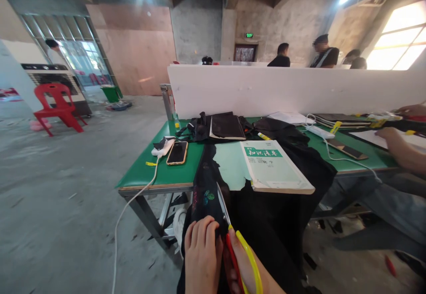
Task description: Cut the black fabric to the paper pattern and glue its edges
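Observation:
My left hand [201, 252] lies at the bottom of the view with its fingers pressed on a black garment [266, 223] that hangs off the green table [143, 174] onto my lap. My right hand [248, 272] grips scissors [233, 236] with yellow and red handles. The blades point up and away along the cloth, right beside my left fingers. A small coloured butterfly print [208, 196] shows on the cloth just above my left hand. A pale green book [273, 165] rests on the garment at the table's edge.
A phone [177, 152] and a white charger with its cable [133, 200] lie at the table's left. Black bags and a notebook [228, 127] sit further back before a white partition [282, 89]. Another person's arm [399, 147] rests at the right. A red chair [56, 105] stands far left.

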`<state>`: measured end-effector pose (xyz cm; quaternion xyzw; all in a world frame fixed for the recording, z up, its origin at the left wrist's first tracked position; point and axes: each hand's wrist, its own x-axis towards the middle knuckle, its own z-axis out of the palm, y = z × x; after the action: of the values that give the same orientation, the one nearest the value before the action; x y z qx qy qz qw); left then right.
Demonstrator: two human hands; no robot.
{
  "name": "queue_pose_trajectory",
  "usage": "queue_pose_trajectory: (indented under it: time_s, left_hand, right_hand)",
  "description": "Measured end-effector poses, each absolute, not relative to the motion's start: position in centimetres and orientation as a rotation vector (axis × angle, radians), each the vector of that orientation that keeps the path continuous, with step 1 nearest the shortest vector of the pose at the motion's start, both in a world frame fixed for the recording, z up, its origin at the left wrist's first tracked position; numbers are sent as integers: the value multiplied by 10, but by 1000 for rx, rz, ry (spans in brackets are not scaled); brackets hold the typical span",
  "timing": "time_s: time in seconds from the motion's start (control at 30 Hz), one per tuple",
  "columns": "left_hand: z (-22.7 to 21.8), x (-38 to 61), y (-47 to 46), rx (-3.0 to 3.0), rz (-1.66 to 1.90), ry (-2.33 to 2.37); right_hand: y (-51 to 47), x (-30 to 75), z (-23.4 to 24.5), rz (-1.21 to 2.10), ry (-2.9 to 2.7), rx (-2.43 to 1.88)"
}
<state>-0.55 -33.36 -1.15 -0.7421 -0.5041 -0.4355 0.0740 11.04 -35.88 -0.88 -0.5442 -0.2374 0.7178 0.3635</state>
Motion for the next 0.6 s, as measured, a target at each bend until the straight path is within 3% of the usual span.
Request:
queue_pose_trajectory:
  time_s: [0.27,0.6]
  left_hand:
    - [-19,-7,-325,-2309,-1246,-1543]
    - [9,-8,-336,-2229,-1394,-1479]
  right_hand:
    - [-360,114,-1,1788,-633,-1378]
    - [-354,113,-5,1811,-641,-1434]
